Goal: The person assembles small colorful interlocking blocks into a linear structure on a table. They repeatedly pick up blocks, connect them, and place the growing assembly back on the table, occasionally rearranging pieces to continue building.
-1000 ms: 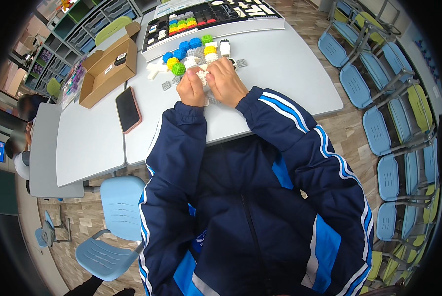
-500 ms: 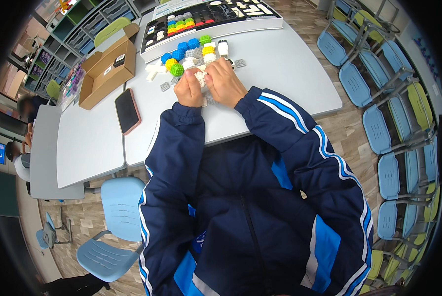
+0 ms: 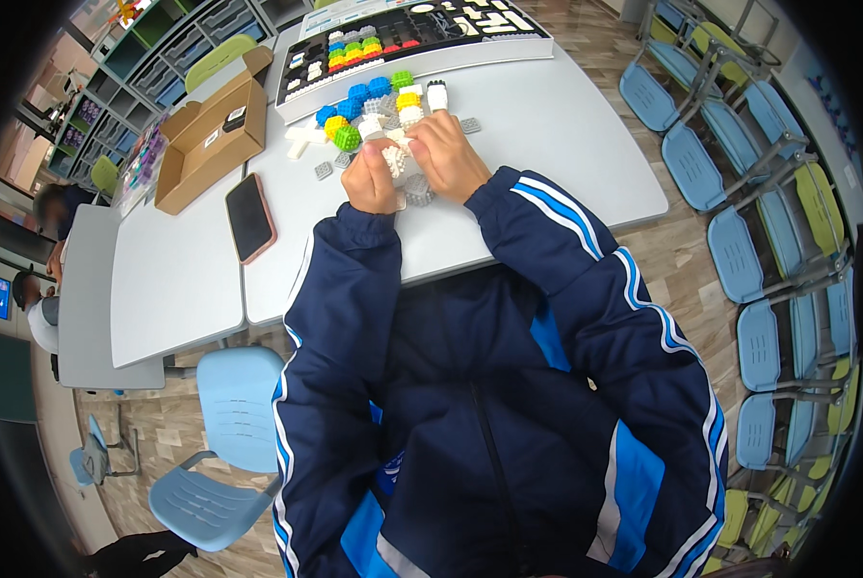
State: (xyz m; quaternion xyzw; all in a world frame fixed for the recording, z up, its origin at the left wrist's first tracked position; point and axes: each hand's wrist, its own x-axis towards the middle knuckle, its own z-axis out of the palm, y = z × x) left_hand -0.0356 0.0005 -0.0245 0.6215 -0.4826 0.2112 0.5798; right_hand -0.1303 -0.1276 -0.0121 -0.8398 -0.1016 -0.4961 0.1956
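My left hand [image 3: 370, 180] is closed on a white studded building block [image 3: 394, 160], pinched between thumb and fingers. Close beside it, my right hand [image 3: 446, 159] has its fingers bent together around a white piece [image 3: 399, 138] at the block's far side. Whether the two white pieces are joined cannot be made out. A grey studded block [image 3: 418, 190] lies on the table below my hands. Just beyond them are blue blocks [image 3: 357, 92], a green block [image 3: 347, 139], a yellow block [image 3: 409, 99] and flat grey plates [image 3: 324, 170].
A parts tray [image 3: 422, 67] with coloured blocks stands at the table's far side. To the left are an open cardboard box [image 3: 210, 144] and a phone [image 3: 250, 218]. A blue chair [image 3: 237, 405] stands at lower left; stacked chairs [image 3: 730, 255] line the right. Other people sit far left.
My right hand has shifted slightly right, away from my left hand. More of the white block and the grey block below now shows.
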